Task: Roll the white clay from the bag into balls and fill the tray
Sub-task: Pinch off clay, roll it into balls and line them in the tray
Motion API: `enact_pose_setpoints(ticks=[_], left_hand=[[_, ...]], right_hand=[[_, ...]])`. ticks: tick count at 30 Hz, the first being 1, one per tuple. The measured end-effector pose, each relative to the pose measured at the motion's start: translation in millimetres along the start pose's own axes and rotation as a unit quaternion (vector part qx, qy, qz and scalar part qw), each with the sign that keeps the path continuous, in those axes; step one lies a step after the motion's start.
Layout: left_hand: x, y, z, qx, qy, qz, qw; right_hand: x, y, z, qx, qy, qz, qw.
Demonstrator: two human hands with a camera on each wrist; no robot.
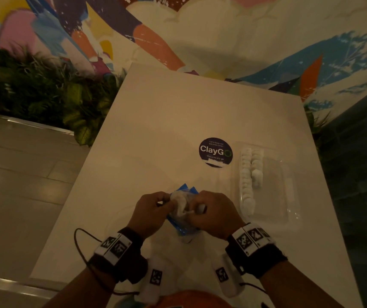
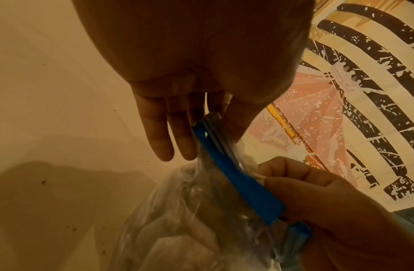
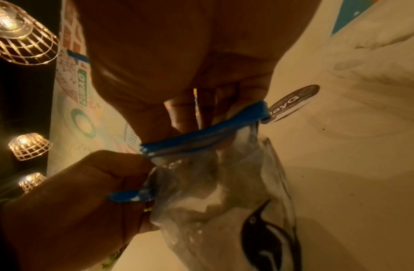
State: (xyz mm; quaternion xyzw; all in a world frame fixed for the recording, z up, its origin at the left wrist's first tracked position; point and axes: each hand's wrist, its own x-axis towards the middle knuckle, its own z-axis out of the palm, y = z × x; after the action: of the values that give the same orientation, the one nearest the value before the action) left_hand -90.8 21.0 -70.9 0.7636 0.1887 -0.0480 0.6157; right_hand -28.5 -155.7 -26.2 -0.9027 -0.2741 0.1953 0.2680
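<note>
Two rows of balls [image 1: 250, 174] line the tray [image 1: 289, 196] right of centre; much stays empty. Both hands' grips, left hand [image 1: 150, 210] and right hand [image 1: 213, 213], pinch the bag [image 1: 183, 227] of clay at its blue rim.

Clear crinkled plastic bag [image 3: 224, 183], matt white clay [image 1: 181, 204], seemingly clear plastic tray [image 1: 289, 210], smooth table [image 1: 178, 121]

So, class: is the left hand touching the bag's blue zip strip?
Touching. The left wrist view shows the left hand pinching the blue zip strip of the bag between thumb and fingers.
</note>
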Motion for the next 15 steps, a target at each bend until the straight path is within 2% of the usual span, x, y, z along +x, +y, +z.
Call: enact_pose_setpoints(ticks=[2, 9, 12, 15], left_hand=[[0.1, 1.4, -0.4, 0.004, -0.003, 0.001, 1.0], [-2.3, 3.3, -0.7, 0.006, -0.014, -0.008, 1.0], [-1.7, 6.0, -1.2, 0.012, -0.008, -0.012, 1.0], [-2.1, 8.3, -1.9, 0.008, -0.009, -0.008, 1.0]], right_hand=[[-2.4, 1.8, -0.1, 0.046, 0.038, 0.02, 0.998], [-1.9, 7.9, -3.3, 0.172, 0.079, 0.075, 0.979], [-1.3, 9.8, -5.6, 0.222, 0.083, 0.121, 0.964], [-1.8, 5.5, -9.5, 0.289, 0.066, 0.137, 0.945]])
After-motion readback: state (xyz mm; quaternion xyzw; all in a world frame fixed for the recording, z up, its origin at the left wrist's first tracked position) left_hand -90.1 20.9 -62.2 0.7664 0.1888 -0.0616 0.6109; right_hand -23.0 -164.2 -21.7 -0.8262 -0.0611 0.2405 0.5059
